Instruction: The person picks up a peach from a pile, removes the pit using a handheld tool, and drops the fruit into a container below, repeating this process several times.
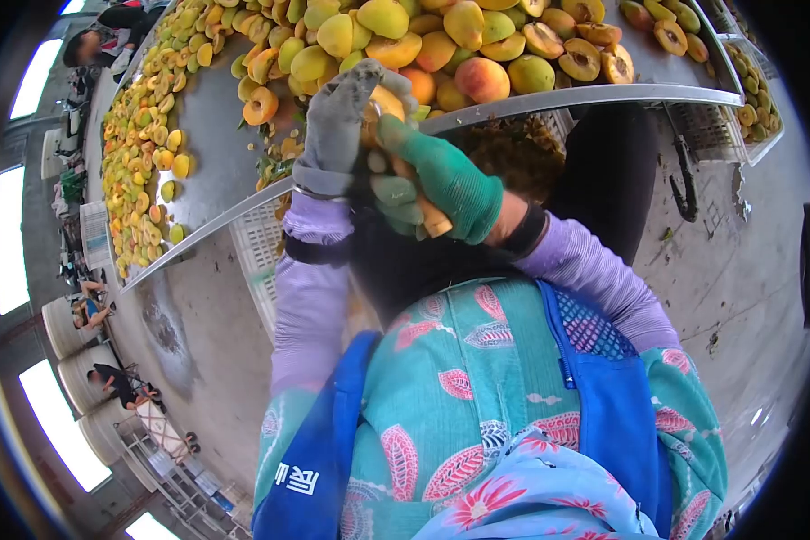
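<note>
My left hand (335, 126), in a grey glove, is wrapped round a yellow-orange fruit (385, 103) at the near edge of the metal table. My right hand (441, 175), in a green glove, is closed on a wooden handle (436, 219) whose butt end sticks out below the fist. The tool's working end is hidden between the hands, against the fruit. Just beyond the gloves lies a heap of whole and halved yellow-orange fruits (482, 79).
The metal table's rim (585, 94) runs across in front of me. White crates (259, 247) stand below it, and another crate (706, 126) is at the right. More fruit halves (139, 171) cover the table's left part. People (117, 385) are far off at the left.
</note>
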Tool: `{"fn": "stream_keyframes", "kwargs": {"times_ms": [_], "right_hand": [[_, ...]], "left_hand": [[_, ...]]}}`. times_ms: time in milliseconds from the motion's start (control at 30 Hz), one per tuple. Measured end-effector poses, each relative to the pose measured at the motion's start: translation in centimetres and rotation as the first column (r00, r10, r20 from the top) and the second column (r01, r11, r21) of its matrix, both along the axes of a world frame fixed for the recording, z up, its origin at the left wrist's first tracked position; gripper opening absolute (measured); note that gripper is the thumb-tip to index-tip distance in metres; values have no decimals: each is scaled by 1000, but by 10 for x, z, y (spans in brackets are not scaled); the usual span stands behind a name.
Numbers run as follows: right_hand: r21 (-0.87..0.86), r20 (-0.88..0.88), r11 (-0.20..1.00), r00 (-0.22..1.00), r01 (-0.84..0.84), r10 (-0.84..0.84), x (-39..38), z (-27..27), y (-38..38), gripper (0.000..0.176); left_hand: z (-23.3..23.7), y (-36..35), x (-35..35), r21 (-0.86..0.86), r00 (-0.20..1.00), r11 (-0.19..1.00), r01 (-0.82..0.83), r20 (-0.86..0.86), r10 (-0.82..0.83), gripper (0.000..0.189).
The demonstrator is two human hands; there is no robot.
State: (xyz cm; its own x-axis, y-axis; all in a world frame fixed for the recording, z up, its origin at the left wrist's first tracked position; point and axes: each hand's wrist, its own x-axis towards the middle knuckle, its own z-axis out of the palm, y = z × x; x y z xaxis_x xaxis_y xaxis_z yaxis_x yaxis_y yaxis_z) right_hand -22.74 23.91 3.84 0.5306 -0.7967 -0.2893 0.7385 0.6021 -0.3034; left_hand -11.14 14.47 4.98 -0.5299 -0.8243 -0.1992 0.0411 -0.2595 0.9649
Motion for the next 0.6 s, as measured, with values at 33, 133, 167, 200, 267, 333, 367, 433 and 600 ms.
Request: {"fn": "stream_keyframes", "kwargs": {"times_ms": [33,133,167,200,267,333,367,433,600], "right_hand": [[-8,4,1000,1000,26,-26,3,4,4,38],[6,-40,999,998,42,-42,2,6,8,39],[18,-67,999,997,35,-34,0,5,10,39],[24,-95,1000,995,15,-12,-1,4,12,39],[32,-151,999,987,-40,44,-8,6,9,39],[-39,157,996,984,-80,86,-10,-1,6,38],[-37,219,994,970,-102,107,-8,-1,6,37],[-88,40,983,985,-161,165,-6,9,9,37],[-122,324,975,922,-184,214,5,-1,6,38]], "left_hand": [[-4,-1,-1,-158,998,987,44,43,-38,39],[-5,-3,-8,-135,988,980,147,-22,-151,40],[-9,-5,-9,-187,988,970,153,54,-146,41],[-15,-6,-9,-235,982,958,164,133,-136,41],[-18,-2,-5,-138,999,989,47,32,-43,43],[-7,19,-7,207,942,970,-127,-280,183,46],[-10,22,-5,130,923,974,-188,-316,220,48],[-9,26,0,3,929,969,-245,-284,236,47],[4,19,8,-24,990,998,-66,-124,63,47]]}}
